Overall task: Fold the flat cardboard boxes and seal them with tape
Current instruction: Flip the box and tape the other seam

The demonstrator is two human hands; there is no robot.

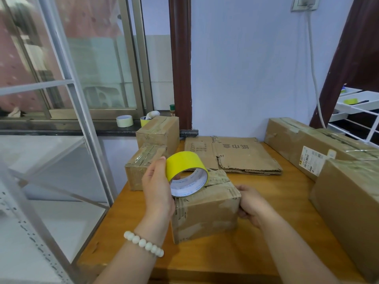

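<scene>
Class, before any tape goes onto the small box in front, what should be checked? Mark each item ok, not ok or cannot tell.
1. Tape roll gripped in the left hand: ok.
2. Box steadied by the right hand at its right side: ok.
3. Box sits flat on the table: ok.
4. Top flaps fully closed: cannot tell, the roll hides part of the seam.
5. Free tape end found: cannot tell.

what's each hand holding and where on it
The left hand pinches the yellow tape roll at its left side, thumb outside, fingers in the core. The right hand grips the small cardboard box by its right edge.
</scene>
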